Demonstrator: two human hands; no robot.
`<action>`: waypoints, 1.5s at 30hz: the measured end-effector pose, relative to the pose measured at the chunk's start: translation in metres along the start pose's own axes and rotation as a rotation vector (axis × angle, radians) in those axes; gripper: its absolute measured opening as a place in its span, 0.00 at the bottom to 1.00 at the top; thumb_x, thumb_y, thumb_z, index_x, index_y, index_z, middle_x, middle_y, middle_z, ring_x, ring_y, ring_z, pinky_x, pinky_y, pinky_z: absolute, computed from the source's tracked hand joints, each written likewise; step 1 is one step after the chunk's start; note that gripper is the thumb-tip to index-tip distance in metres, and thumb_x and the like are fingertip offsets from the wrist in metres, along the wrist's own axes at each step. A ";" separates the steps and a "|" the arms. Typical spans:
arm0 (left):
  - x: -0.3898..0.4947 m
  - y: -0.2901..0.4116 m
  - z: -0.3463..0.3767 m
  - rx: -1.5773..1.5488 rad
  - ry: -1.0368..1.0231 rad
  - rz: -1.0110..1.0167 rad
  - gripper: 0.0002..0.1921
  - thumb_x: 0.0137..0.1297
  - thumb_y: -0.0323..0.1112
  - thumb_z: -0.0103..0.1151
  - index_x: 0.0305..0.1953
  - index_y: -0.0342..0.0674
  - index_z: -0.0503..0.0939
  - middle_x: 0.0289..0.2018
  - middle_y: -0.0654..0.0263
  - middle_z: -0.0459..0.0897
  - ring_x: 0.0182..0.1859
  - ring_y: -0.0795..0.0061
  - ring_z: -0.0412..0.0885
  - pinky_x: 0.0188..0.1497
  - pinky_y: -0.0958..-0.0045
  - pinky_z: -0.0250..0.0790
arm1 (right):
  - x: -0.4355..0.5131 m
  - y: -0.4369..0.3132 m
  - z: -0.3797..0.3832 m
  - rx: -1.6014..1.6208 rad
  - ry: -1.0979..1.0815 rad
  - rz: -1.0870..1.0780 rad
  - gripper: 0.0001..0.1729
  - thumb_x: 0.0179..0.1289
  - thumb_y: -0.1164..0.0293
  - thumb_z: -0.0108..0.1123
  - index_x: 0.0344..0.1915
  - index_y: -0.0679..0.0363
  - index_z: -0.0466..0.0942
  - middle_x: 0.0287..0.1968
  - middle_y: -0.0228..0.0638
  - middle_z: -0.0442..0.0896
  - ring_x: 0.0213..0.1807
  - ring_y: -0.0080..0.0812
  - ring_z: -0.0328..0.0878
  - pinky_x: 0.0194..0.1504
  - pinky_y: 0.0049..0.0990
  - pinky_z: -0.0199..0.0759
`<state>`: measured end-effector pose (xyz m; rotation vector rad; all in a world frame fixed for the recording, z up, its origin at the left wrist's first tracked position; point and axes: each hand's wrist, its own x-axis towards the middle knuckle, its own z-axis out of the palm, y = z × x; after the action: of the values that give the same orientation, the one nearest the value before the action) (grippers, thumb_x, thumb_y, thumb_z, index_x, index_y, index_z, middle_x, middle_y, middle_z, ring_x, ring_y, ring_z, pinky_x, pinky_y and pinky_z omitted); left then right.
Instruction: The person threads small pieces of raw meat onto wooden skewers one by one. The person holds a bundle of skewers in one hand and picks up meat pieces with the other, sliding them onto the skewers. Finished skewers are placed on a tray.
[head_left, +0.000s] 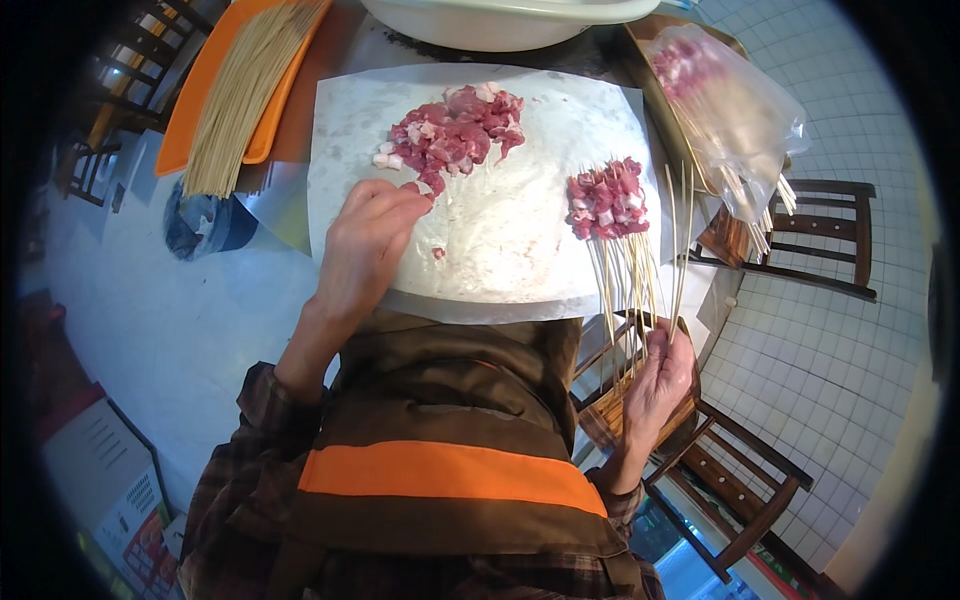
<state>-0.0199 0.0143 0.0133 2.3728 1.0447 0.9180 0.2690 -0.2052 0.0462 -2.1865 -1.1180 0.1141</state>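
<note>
A pile of cut raw meat (457, 131) with white fat pieces lies on a pale sheet (495, 262) that covers the table before me. My left hand (375, 229) pinches a piece of meat (433, 182) at the pile's lower edge. At the sheet's right side, several skewers loaded with meat (609, 201) lie side by side, their bare ends pointing towards me. Just below them, my right hand (664, 367) holds several bare wooden skewers (681, 255), tips pointing away from me. A small meat scrap (439, 253) sits alone near the sheet's middle.
At the upper left, an orange tray (176, 135) bears many bare skewers (244, 97). A large white basin (510, 22) stands beyond the sheet. On the right, a clear plastic bag (750, 112) with skewered meat rests on a metal tray (664, 112). Wooden chairs (821, 225) stand at the right.
</note>
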 end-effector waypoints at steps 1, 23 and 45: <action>-0.003 0.000 -0.003 0.011 -0.024 0.004 0.14 0.58 0.19 0.63 0.46 0.35 0.85 0.45 0.60 0.87 0.50 0.57 0.80 0.53 0.63 0.76 | 0.000 -0.002 0.000 -0.113 0.049 -0.102 0.10 0.77 0.76 0.55 0.52 0.68 0.80 0.41 0.42 0.80 0.47 0.38 0.74 0.50 0.33 0.69; -0.015 0.004 -0.019 -0.084 -0.110 -0.162 0.22 0.62 0.27 0.69 0.59 0.37 0.82 0.62 0.61 0.83 0.61 0.58 0.76 0.62 0.63 0.71 | -0.031 -0.077 0.023 0.317 -0.547 0.080 0.07 0.76 0.74 0.59 0.48 0.66 0.77 0.24 0.32 0.74 0.26 0.21 0.68 0.29 0.25 0.65; -0.009 -0.005 -0.014 -0.115 -0.105 0.009 0.11 0.63 0.30 0.68 0.47 0.37 0.86 0.41 0.62 0.87 0.47 0.60 0.81 0.51 0.65 0.75 | -0.033 -0.070 0.013 0.417 -0.539 0.326 0.04 0.75 0.75 0.60 0.42 0.65 0.76 0.28 0.25 0.74 0.31 0.16 0.66 0.34 0.20 0.63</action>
<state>-0.0365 0.0119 0.0171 2.3054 0.9170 0.8244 0.1957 -0.1948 0.0711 -1.9759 -0.8866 1.0347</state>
